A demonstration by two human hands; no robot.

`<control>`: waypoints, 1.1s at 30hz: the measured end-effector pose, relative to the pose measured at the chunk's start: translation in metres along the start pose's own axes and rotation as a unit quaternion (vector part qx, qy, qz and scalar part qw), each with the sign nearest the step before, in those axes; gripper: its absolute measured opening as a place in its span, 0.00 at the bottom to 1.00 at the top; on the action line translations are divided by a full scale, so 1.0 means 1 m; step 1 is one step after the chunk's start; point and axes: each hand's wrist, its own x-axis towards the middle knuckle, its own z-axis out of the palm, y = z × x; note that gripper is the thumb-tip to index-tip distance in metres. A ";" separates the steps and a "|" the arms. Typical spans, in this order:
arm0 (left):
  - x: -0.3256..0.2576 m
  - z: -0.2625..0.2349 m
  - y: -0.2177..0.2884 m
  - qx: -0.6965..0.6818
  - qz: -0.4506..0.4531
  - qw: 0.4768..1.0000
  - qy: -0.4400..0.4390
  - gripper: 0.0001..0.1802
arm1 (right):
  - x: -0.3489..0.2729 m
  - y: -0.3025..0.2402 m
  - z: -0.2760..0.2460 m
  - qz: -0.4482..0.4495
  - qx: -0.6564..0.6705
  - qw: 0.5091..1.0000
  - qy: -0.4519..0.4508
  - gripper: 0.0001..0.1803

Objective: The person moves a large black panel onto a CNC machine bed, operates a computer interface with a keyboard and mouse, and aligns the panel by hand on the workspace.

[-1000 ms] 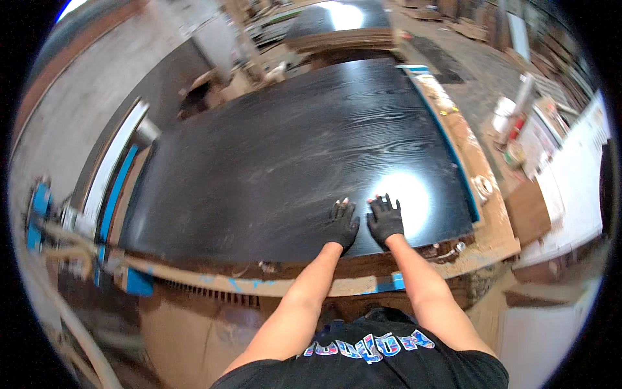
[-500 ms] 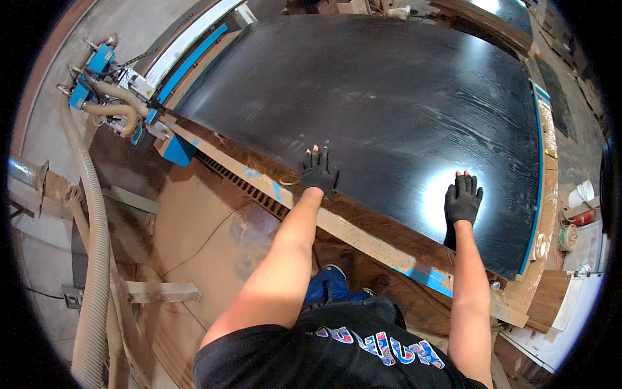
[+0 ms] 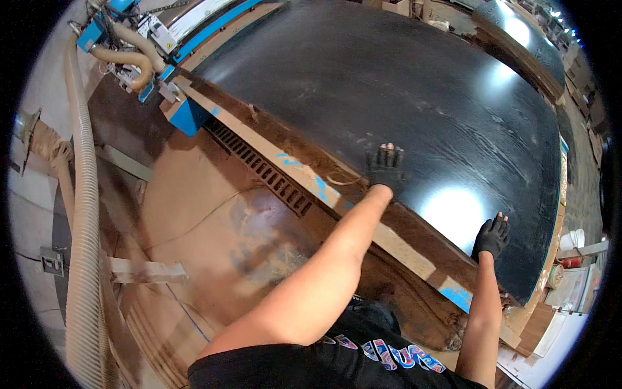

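Note:
A large black sheet with a faint wood grain (image 3: 311,84) lies flat across a machine bed in front of me. My left hand (image 3: 387,167), in a dark glove with bare fingertips, rests on the sheet close to its near edge, fingers stretched out. Farther right, my right hand (image 3: 492,235) wears a matching glove and lies on the sheet near its right corner, fingers extended. Neither hand holds anything. Bright light reflects off the sheet between the two hands. Brown dust covers the ledge (image 3: 291,146) along the near edge.
A blue and white machine head (image 3: 155,35) with hoses stands at the far left. A long ribbed hose (image 3: 84,214) runs down the left side. A slotted rail (image 3: 259,168) borders the bed above the dusty floor (image 3: 194,207). A white bucket (image 3: 571,240) stands at the right.
My view has shifted, so the sheet and machine appear moved. Both hands stay flat on the sheet; the left lies farther right in the picture, the right lower and farther right.

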 end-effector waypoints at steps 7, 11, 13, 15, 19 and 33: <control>-0.016 -0.045 0.010 -0.011 0.142 0.988 -0.052 0.43 | -0.049 -0.125 -0.014 -0.031 0.033 0.999 -0.002 0.33; -0.009 -0.041 -0.013 -0.028 0.200 0.979 -0.022 0.44 | -0.066 -0.181 -0.018 -0.061 0.056 0.995 0.056 0.33; -0.002 -0.047 -0.024 -0.042 0.231 0.971 -0.038 0.43 | -0.064 -0.168 -0.011 -0.062 0.059 0.994 0.061 0.33; 0.021 -0.044 -0.053 -0.030 0.204 0.978 -0.008 0.42 | -0.064 -0.166 -0.009 -0.077 0.080 0.991 0.072 0.33; 0.080 -0.036 -0.156 -0.057 0.112 0.989 0.075 0.42 | -0.064 -0.168 -0.006 -0.095 0.093 0.984 0.121 0.30; 0.172 -0.084 -0.326 0.028 0.060 0.993 0.102 0.40 | -0.037 -0.126 0.034 -0.124 0.104 0.971 0.178 0.27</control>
